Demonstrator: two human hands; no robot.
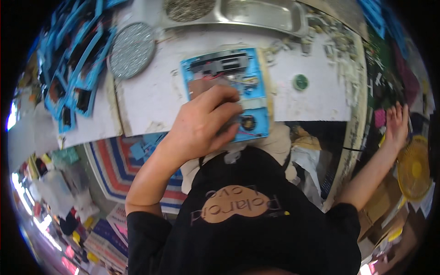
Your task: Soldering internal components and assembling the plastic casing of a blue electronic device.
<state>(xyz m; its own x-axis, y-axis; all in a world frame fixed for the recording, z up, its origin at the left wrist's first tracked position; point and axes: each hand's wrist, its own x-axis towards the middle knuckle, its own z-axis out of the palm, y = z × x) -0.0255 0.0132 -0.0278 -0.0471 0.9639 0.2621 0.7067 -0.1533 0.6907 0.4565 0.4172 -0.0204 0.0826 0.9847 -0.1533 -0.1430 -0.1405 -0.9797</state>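
Observation:
A blue plastic casing (255,91) lies open on the table in front of me, with a dark slotted part, thin red wires and a small round part inside. My left hand (201,121) is closed over its left side, fingers bent down onto it. The palm hides what lies beneath. Beside that hand's knuckles a flat brownish piece (200,87) shows in the casing. Far out to the right, my right hand (397,126) is open with its fingers stretched apart, near a small pink block (380,118). Nothing shows in its grip.
Several blue casings (87,64) are piled at the far left beside a round dish of small metal parts (132,50). A steel tray (261,16) stands at the back. A green round item (300,82) and scattered pale pieces (341,55) lie right; a yellow fan-like disc (414,167) is beyond.

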